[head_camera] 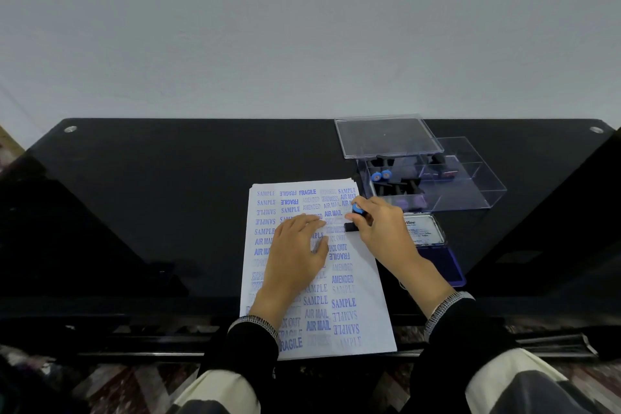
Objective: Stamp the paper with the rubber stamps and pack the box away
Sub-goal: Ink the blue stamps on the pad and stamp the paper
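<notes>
Flat-fingered, my left hand (299,249) pins the paper (366,282) steady while my right hand (379,228) grips the rubber stamp (355,217), pressing down.

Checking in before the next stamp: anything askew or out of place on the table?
Mostly fine. The clear lid lies loose, propped askew over the stamp box corner. Some prints on the paper are upside down or faint. The ink pad sits open.

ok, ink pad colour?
Purple-blue ink pad, lid open, right of the paper; head view.
</notes>
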A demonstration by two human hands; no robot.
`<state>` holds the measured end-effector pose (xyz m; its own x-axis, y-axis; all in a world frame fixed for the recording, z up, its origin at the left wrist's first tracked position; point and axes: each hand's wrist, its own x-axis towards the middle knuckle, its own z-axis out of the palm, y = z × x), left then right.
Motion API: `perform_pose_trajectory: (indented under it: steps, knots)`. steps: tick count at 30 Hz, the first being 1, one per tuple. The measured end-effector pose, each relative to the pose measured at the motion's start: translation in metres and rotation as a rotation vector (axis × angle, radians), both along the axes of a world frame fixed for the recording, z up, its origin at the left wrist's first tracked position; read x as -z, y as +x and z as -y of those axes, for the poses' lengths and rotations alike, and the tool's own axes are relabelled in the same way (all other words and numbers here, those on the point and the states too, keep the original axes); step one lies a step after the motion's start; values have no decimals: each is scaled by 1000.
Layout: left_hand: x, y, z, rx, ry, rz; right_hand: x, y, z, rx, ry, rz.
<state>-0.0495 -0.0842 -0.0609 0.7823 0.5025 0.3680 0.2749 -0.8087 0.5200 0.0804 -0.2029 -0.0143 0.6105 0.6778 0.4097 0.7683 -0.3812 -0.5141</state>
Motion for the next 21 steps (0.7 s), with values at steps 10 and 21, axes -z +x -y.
perform_pose_trajectory:
  steps: [10, 21]
  knots:
    - [-7, -2, -3, -216, 46, 24, -1, -1, 1, 7, -10, -36]
    - [-12, -41, -46, -511, -106, -294, 4, -8, 4, 22, 44, -59]
